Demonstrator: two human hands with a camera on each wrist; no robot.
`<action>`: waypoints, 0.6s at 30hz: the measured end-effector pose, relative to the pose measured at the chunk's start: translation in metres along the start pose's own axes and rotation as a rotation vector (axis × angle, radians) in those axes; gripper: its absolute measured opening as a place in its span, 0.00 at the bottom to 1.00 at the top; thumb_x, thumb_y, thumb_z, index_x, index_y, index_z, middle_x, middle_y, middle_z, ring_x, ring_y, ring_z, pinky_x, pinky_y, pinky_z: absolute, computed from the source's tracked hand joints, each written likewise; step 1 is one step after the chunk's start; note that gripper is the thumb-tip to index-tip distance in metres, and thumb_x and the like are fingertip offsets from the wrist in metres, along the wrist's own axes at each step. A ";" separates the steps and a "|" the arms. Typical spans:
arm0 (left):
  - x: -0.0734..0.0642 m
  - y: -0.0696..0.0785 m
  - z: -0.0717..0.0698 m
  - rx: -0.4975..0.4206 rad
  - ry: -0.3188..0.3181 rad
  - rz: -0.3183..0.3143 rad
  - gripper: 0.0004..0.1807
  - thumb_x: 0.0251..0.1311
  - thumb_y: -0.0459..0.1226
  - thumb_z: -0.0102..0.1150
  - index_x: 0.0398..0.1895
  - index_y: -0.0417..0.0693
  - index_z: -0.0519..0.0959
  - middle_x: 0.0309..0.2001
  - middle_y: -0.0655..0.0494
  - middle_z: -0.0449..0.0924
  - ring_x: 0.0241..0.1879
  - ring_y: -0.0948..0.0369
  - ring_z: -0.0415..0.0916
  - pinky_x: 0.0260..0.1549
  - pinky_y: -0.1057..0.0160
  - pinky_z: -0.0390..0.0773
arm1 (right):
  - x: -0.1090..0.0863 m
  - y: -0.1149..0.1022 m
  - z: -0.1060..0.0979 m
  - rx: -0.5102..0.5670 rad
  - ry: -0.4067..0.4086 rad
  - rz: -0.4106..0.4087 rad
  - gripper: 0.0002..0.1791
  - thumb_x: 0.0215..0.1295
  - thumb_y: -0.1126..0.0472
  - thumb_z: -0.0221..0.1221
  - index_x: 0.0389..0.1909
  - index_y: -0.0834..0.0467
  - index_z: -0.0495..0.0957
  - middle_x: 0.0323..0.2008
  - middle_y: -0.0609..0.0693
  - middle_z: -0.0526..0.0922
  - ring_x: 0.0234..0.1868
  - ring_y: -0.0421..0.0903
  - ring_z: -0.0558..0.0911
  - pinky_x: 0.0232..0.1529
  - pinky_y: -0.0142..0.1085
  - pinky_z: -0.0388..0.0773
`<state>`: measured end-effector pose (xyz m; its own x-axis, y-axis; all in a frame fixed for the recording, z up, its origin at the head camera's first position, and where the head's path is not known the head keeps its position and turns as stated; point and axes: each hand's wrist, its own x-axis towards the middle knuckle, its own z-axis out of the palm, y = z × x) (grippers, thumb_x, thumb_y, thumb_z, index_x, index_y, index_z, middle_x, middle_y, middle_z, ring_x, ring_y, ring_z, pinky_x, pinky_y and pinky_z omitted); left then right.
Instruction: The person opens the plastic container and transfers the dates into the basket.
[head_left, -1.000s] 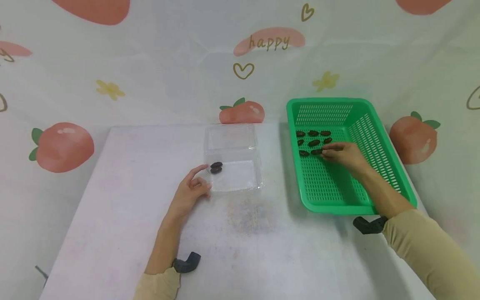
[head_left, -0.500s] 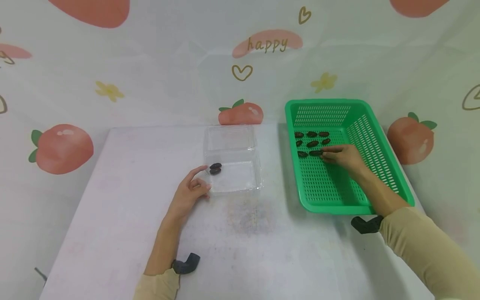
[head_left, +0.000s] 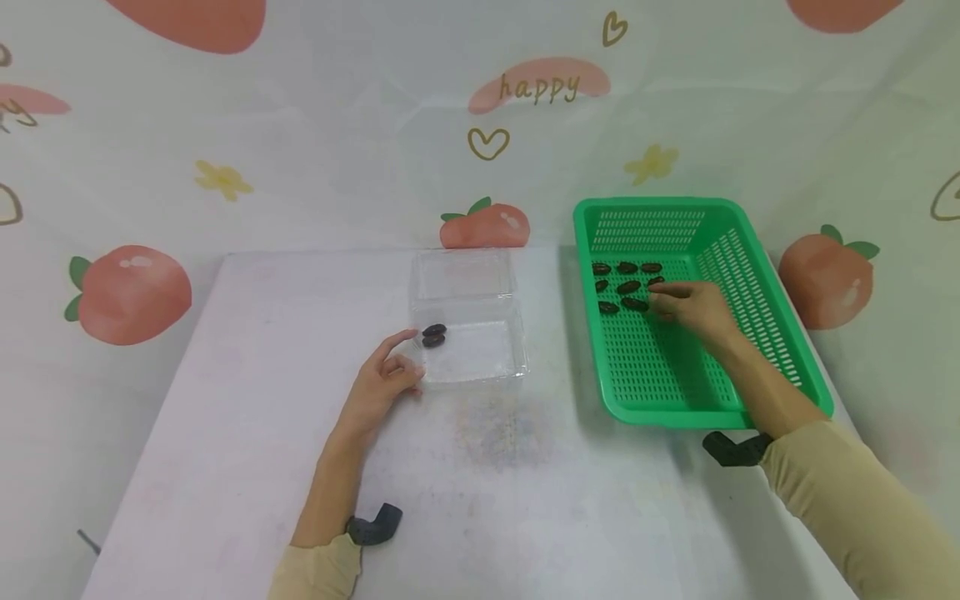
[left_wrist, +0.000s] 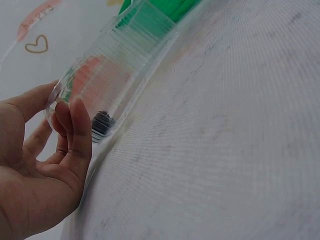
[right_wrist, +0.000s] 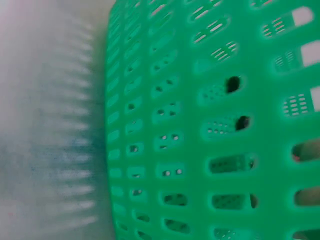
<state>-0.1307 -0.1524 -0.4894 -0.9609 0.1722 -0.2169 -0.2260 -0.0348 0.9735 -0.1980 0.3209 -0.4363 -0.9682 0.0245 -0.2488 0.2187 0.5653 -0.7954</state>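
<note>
My left hand [head_left: 381, 379] is at the left end of a clear plastic box [head_left: 480, 379] with its lid folded back. In the left wrist view, thumb and fingers hold that end of the box [left_wrist: 135, 55]. Two dark brown dates [head_left: 433, 335] lie side by side inside, near the fingers. Over in the green basket [head_left: 611, 367], my right hand [head_left: 693, 308] hovers low with fingers extended. Its fingertips are beside a dark date [head_left: 634, 305] and partly cover another date [head_left: 657, 281]. Nothing shows between them; contact cannot be made out.
Several more dates [head_left: 627, 287] lie in rows in the basket's left half. The basket's slotted wall [right_wrist: 190, 125] fills the right wrist view. A white table [head_left: 465, 517] carries both containers, backed by a printed cloth [head_left: 360, 167].
The right hand's fingertips have slipped slightly right, off the date they covered; that date now shows whole and is turned a little. The left hand and box stay put.
</note>
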 end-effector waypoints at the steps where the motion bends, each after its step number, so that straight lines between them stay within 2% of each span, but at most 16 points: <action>1: 0.000 0.000 0.000 0.000 -0.001 -0.001 0.34 0.62 0.30 0.65 0.71 0.54 0.66 0.29 0.56 0.72 0.28 0.60 0.76 0.35 0.62 0.82 | -0.001 -0.001 0.000 -0.001 0.016 -0.006 0.30 0.74 0.46 0.55 0.65 0.65 0.72 0.58 0.68 0.76 0.49 0.53 0.82 0.56 0.52 0.74; 3: 0.000 0.000 0.000 -0.003 -0.001 0.000 0.34 0.62 0.30 0.64 0.71 0.54 0.66 0.29 0.56 0.72 0.28 0.60 0.76 0.35 0.62 0.82 | -0.002 -0.005 -0.001 0.020 0.039 -0.029 0.33 0.72 0.43 0.55 0.65 0.65 0.72 0.56 0.63 0.79 0.44 0.44 0.83 0.53 0.49 0.76; 6: 0.000 0.000 0.000 0.003 -0.001 -0.003 0.34 0.62 0.30 0.65 0.71 0.55 0.66 0.30 0.56 0.72 0.28 0.60 0.76 0.35 0.62 0.82 | -0.004 -0.010 -0.001 0.079 0.056 -0.070 0.34 0.71 0.42 0.56 0.64 0.65 0.72 0.50 0.48 0.82 0.41 0.35 0.83 0.51 0.43 0.79; 9: 0.000 0.000 -0.001 0.012 -0.002 -0.009 0.34 0.63 0.31 0.65 0.71 0.56 0.66 0.30 0.56 0.72 0.29 0.60 0.76 0.36 0.62 0.82 | -0.007 -0.014 -0.002 0.151 0.063 -0.117 0.31 0.71 0.46 0.57 0.62 0.67 0.73 0.44 0.37 0.82 0.41 0.33 0.83 0.47 0.35 0.81; 13: 0.000 0.000 -0.001 0.016 -0.004 -0.011 0.34 0.63 0.32 0.65 0.71 0.57 0.66 0.31 0.56 0.72 0.29 0.60 0.76 0.36 0.62 0.82 | -0.013 -0.019 -0.001 0.203 0.059 -0.140 0.27 0.71 0.49 0.59 0.60 0.67 0.75 0.45 0.38 0.81 0.43 0.37 0.84 0.46 0.32 0.81; 18: 0.000 0.001 0.000 0.017 -0.002 -0.016 0.35 0.62 0.32 0.66 0.72 0.56 0.66 0.31 0.56 0.72 0.29 0.60 0.76 0.37 0.62 0.82 | -0.023 -0.035 0.007 0.253 0.045 -0.139 0.29 0.69 0.48 0.60 0.60 0.67 0.75 0.49 0.41 0.81 0.45 0.39 0.84 0.49 0.32 0.80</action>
<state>-0.1306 -0.1528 -0.4885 -0.9569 0.1743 -0.2322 -0.2384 -0.0154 0.9710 -0.1821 0.2947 -0.4068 -0.9942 0.0010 -0.1073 0.1012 0.3424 -0.9341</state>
